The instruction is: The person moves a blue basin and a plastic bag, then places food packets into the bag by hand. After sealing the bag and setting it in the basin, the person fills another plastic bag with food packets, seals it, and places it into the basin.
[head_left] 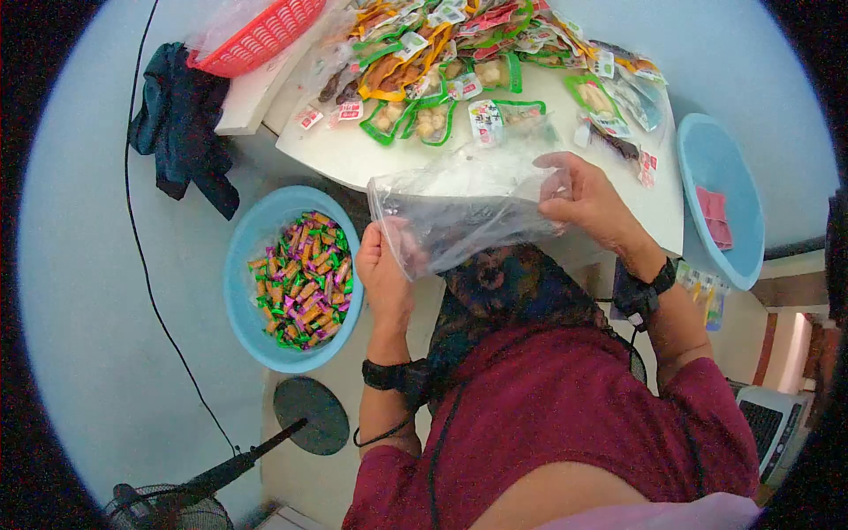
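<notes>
A large clear plastic bag (468, 225) is stretched between my two hands, over my lap at the table's near edge. My left hand (385, 265) is closed on its left edge, some fingers showing through the film. At the other end, my right hand (587, 196) pinches the bag between thumb and fingers. No contents are visible inside the see-through film. Just beyond it on the white table (340, 150) lie small sealed food packets (433, 122) with green edges, and a white-labelled packet (486, 121).
A heap of snack packets (495, 31) covers the table's far side. At left, a blue basin (238, 283) holds many wrapped sweets (305, 283); at right, another blue basin (751, 238) contains a pink item (714, 216). A red basket (256, 40) and fan (168, 505) stand left.
</notes>
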`<action>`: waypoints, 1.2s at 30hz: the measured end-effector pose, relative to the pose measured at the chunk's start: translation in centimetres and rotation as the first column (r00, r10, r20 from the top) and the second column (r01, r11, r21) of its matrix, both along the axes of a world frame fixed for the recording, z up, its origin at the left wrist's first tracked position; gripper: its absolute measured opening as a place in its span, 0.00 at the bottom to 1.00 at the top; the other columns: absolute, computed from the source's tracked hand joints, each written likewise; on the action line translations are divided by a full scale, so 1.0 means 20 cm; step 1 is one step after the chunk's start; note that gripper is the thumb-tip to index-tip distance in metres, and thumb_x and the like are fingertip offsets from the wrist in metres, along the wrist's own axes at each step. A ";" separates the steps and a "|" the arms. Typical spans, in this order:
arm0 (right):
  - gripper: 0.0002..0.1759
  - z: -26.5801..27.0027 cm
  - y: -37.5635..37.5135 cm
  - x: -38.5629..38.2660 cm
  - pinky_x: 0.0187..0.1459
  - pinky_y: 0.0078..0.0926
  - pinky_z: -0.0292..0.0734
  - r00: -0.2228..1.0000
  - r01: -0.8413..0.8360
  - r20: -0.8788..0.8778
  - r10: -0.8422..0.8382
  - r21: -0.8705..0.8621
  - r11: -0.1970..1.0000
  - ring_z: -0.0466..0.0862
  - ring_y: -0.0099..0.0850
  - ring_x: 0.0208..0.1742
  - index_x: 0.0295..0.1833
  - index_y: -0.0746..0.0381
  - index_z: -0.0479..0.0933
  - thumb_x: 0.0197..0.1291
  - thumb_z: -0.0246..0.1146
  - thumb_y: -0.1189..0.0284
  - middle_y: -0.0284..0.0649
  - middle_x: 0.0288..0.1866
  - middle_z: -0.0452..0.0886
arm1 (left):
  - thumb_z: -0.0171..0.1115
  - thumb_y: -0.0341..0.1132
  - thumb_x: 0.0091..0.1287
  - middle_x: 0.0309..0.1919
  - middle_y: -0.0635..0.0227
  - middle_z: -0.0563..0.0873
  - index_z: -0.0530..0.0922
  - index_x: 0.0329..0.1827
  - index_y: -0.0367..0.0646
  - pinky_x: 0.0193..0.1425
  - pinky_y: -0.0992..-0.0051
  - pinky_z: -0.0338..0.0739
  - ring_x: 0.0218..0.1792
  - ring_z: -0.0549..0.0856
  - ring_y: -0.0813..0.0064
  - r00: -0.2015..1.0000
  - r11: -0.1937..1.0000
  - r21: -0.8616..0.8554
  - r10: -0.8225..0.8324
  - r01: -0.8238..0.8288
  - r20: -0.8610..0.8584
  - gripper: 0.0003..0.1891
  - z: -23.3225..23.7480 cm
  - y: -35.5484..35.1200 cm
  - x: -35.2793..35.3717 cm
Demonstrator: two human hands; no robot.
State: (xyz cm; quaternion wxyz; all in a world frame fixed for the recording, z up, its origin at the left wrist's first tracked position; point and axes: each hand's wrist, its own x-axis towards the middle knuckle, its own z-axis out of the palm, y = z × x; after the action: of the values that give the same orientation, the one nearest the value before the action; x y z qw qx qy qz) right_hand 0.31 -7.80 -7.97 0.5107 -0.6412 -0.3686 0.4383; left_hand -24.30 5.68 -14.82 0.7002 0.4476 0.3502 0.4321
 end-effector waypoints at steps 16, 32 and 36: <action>0.16 -0.05 0.05 0.05 0.28 0.19 0.71 0.986 0.056 -0.161 -0.042 0.085 0.995 0.76 0.19 0.23 0.44 0.63 0.79 0.70 0.58 0.60 0.30 0.25 0.78 | 0.55 0.41 0.75 0.17 0.81 0.70 0.78 0.40 0.44 0.17 0.85 0.58 0.15 0.67 0.90 0.981 0.983 0.100 -0.142 0.156 -0.133 0.11 0.00 -0.07 -0.06; 0.15 -0.08 0.05 0.00 0.16 0.18 0.62 0.933 0.358 -0.013 -0.361 0.169 0.918 0.69 0.15 0.15 0.36 0.62 0.82 0.65 0.64 0.60 0.27 0.17 0.73 | 0.57 0.39 0.73 0.20 0.81 0.73 0.78 0.37 0.46 0.21 0.83 0.62 0.19 0.69 0.89 0.965 0.970 0.229 -0.022 0.084 -0.261 0.09 -0.03 -0.12 -0.17; 0.12 -0.08 0.06 0.00 0.16 0.14 0.58 0.942 0.323 0.046 -0.332 0.136 0.936 0.65 0.12 0.15 0.36 0.61 0.80 0.67 0.62 0.63 0.23 0.17 0.70 | 0.58 0.36 0.72 0.22 0.79 0.76 0.79 0.38 0.45 0.22 0.84 0.64 0.20 0.71 0.88 0.952 0.956 0.294 0.098 -0.008 -0.292 0.07 -0.06 -0.09 -0.21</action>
State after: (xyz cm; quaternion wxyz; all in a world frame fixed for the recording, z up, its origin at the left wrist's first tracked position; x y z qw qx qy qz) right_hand 0.40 -6.59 -9.62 0.6033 -0.6747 -0.3010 0.3005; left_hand -28.43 3.79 -16.00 0.5532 0.5965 0.3984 0.4236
